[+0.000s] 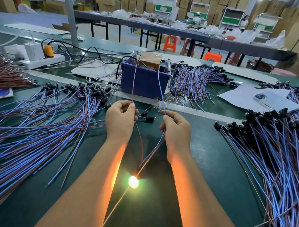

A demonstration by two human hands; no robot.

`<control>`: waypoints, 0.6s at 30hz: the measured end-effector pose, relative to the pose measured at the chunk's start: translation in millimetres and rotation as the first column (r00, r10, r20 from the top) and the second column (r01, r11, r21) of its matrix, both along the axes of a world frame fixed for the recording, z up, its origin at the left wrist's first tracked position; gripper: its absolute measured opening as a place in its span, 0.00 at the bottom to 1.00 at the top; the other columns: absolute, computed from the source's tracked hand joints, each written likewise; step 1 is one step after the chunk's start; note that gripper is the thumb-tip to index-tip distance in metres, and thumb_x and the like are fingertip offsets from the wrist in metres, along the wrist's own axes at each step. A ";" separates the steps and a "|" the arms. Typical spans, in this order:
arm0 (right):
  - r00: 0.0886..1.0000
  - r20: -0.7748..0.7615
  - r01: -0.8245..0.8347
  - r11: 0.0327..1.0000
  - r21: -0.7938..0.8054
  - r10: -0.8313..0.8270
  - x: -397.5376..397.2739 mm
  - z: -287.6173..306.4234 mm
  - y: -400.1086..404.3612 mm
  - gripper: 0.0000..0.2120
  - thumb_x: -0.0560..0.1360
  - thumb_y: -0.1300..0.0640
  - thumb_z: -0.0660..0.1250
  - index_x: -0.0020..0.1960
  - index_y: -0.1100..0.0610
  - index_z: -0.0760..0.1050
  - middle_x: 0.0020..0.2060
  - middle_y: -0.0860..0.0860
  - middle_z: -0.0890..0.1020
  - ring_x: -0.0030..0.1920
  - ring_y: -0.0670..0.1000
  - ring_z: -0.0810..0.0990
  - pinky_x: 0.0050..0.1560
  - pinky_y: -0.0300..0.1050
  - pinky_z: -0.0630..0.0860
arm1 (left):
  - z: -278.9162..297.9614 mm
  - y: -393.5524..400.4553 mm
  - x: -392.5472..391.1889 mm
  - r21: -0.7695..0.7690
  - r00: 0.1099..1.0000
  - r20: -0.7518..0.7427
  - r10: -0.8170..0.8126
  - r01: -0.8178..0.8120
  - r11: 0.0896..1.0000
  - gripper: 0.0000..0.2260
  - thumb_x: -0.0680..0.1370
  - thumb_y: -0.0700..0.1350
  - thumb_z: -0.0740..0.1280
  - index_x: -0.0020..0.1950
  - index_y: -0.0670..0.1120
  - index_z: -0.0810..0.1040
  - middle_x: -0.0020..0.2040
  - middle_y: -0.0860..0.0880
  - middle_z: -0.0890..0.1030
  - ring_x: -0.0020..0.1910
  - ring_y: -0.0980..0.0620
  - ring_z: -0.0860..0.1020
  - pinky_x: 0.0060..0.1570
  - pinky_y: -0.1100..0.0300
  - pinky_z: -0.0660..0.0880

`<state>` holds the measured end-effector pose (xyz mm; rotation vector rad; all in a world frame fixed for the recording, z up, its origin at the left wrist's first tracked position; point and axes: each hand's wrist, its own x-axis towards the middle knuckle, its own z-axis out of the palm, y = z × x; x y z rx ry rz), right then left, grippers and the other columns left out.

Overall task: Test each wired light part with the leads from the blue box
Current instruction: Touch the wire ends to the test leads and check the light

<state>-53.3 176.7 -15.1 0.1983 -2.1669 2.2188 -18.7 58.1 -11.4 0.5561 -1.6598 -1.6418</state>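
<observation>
Two wires of the lit bulb (133, 182), one pinched in each hand, left hand (120, 121) and right hand (175, 130), bulb below.

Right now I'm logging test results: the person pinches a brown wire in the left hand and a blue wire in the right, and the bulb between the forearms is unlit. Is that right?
One detail is wrong: the bulb is lit, glowing brightly, as the head view shows. The left hand does pinch the brown wire, and the right hand the blue wire.
</observation>
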 end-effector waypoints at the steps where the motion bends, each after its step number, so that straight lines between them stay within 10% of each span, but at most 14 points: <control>1: 1.000 -0.001 0.002 1.000 0.001 -0.002 0.3 0.0 -0.2 0.11 0.78 0.62 0.61 0.48 0.50 0.80 0.22 0.43 0.73 0.26 0.39 0.70 0.34 0.36 0.67 | -0.4 0.0 -0.3 -0.005 1.000 0.002 -0.004 0.004 1.000 0.06 0.80 0.41 0.64 0.45 0.49 0.76 0.36 0.52 0.80 0.31 0.55 0.77 0.39 0.58 0.76; 18: 1.000 -0.003 -0.017 1.000 0.015 0.017 2.1 0.3 -0.4 0.11 0.78 0.62 0.62 0.44 0.48 0.78 0.25 0.45 0.74 0.26 0.39 0.71 0.35 0.38 0.67 | -5.1 -1.2 -3.3 -0.031 1.000 0.004 -0.028 0.028 0.999 0.09 0.79 0.40 0.65 0.41 0.51 0.77 0.34 0.52 0.80 0.28 0.63 0.76 0.37 0.62 0.76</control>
